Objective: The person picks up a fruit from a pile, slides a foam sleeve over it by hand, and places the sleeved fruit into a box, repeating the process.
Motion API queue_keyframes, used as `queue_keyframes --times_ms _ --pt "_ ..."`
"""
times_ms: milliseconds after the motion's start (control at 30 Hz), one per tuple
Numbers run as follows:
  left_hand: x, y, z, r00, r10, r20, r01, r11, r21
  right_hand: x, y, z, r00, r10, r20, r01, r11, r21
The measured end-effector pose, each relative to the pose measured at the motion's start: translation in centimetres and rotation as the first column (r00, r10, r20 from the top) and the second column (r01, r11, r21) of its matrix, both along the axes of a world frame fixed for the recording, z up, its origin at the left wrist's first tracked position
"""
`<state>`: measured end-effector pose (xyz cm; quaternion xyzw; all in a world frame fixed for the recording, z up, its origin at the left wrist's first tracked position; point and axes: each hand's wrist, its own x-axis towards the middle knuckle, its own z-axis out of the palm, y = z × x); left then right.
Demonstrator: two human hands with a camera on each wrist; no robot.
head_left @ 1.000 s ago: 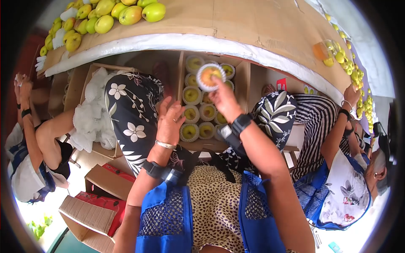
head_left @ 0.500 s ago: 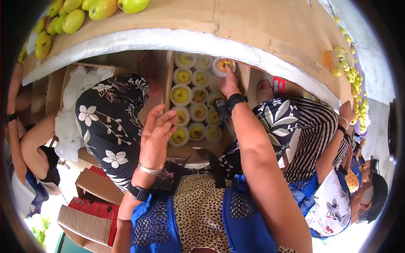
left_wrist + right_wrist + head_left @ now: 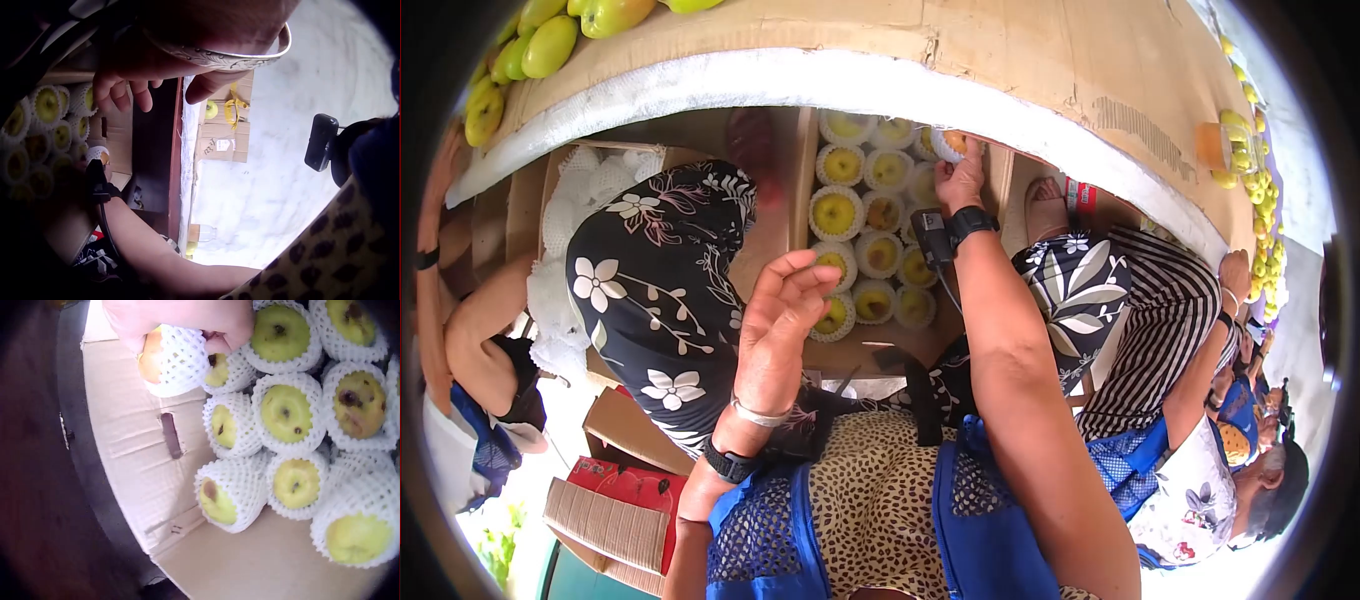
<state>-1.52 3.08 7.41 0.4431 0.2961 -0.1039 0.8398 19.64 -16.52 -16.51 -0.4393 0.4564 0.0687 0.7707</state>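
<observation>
My right hand (image 3: 962,187) grips a yellow-orange apple (image 3: 178,360) in a white foam net, at the far right of an open cardboard box (image 3: 119,406). The right wrist view has the netted apple tilted on its side beside the box wall, the fingers over its top. Rows of other netted apples (image 3: 286,412) fill much of the box, several with brown marks. My left hand (image 3: 778,325) is raised above the near left part of the box, fingers loosely bent and holding nothing. A bracelet (image 3: 237,61) circles that wrist.
A cardboard-covered table (image 3: 1020,60) overhangs the far end of the box, with loose fruit (image 3: 550,45) on it. White foam nets (image 3: 565,220) fill a box at left. Empty-looking cartons (image 3: 615,515) stand lower left. People sit on both sides, one in striped trousers (image 3: 1165,300).
My right hand has carried the netted apple from above the box to its far right side and lowered it there. The left hand stays raised; the head view has shifted.
</observation>
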Motion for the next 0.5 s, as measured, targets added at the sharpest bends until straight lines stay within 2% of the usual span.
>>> queue_keyframes --times_ms 100,133,167,233,267,300,400,500 --pt "0.0 -0.1 -0.3 1.000 -0.021 0.017 0.021 1.000 -0.006 0.4 -0.3 -0.9 0.997 -0.009 -0.078 0.006 0.999 -0.038" --pt "-0.1 0.0 -0.4 0.999 -0.030 0.021 0.030 1.000 -0.004 0.2 -1.1 -2.7 0.982 0.188 0.014 -0.181 0.961 -0.209" --pt "-0.1 -0.1 -0.4 0.999 -0.029 0.017 0.029 1.000 -0.001 -0.2 -2.3 -5.5 0.918 0.389 0.071 -0.335 0.861 -0.383" --pt "-0.2 -0.1 -0.3 1.000 -0.025 0.009 0.025 1.000 0.006 -0.4 -1.1 -3.9 0.916 0.393 0.084 -0.335 0.861 -0.383" --pt "-0.2 -0.1 -0.3 1.000 -0.026 0.014 0.026 1.000 0.004 -0.1 -0.5 -2.2 0.980 0.193 0.039 -0.181 0.961 -0.211" --pt "-0.2 -0.1 -0.4 0.999 -0.029 0.018 0.029 1.000 0.000 -0.2 -0.1 -0.3 0.999 -0.007 -0.043 0.005 0.999 -0.045" --pt "-0.4 0.0 -0.4 0.999 -0.035 0.006 0.035 0.999 -0.002 -1.1 0.1 0.1 0.999 0.005 0.040 -0.004 1.000 -0.027" --pt "-0.5 0.1 -0.6 0.999 -0.043 -0.002 0.043 0.999 0.010 -1.2 -0.4 -1.9 0.994 0.043 0.101 -0.040 0.999 -0.036"
